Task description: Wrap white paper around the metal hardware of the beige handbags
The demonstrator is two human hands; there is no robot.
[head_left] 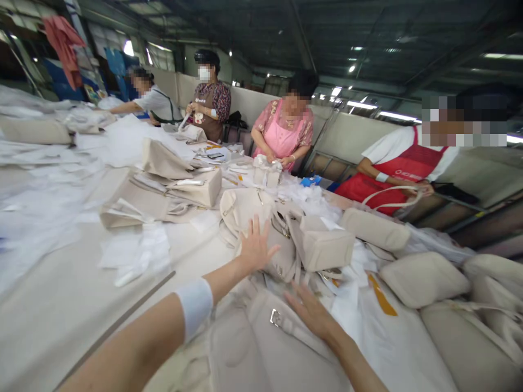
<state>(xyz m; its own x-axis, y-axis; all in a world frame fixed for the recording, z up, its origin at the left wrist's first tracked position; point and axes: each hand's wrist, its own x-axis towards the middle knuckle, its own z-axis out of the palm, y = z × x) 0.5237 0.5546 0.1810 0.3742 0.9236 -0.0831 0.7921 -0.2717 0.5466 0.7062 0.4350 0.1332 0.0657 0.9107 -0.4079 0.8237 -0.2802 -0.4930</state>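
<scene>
Cream handbags lie heaped in front of me. My left hand point(256, 246), with a white band on its wrist, reaches forward with fingers spread, over or against a cream handbag point(281, 251) in the middle of the heap. Lower and to the right, my right hand point(308, 307) is slightly blurred, its fingers stretched out above a nearer cream handbag point(261, 332) that has a silver buckle point(275, 318) on its strap. Whether either palm touches a bag, I cannot tell. Another handbag point(329, 247) lies on its side just beyond my right hand.
More cream bags point(425, 279) fill the right side, and a stack of bags point(163, 190) stands at left. White tissue sheets point(141, 250) cover much of the table. Several co-workers stand across it, one in a pink apron point(283, 133), one in a red apron point(404, 163) holding a bag handle.
</scene>
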